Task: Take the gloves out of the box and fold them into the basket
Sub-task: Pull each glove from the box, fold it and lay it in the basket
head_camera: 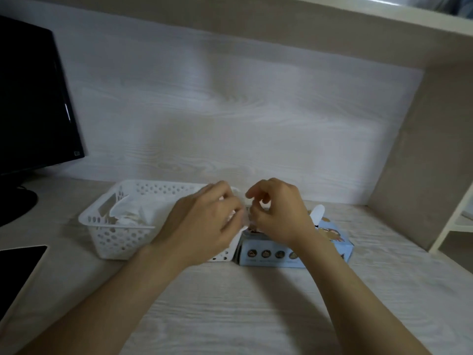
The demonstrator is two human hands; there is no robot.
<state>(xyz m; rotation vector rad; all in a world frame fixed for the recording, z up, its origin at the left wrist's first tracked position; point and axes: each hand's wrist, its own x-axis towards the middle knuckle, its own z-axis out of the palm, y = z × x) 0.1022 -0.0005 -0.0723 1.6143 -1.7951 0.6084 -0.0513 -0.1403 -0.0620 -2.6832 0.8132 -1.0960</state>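
Pinching the thin glove (243, 223) between curled fingers, the left hand (204, 221) and right hand (277, 213) should align edges, crease it flat, then lower it into the basket (94, 221) beside the box (271, 254).

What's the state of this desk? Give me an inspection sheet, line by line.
Surface: pale wood-grain desk.
Job's things: white basket with pale gloves inside; blue box close beside it on the right, flap up; one glove held above them.
Clutter: dark tablet at the left edge.
Hands: left hand and right hand both pinch the glove with curled fingers; view blurred.
Cables: nothing seen.
Surroundings: black monitor at left, wood-grain back panel, white shelf at right.
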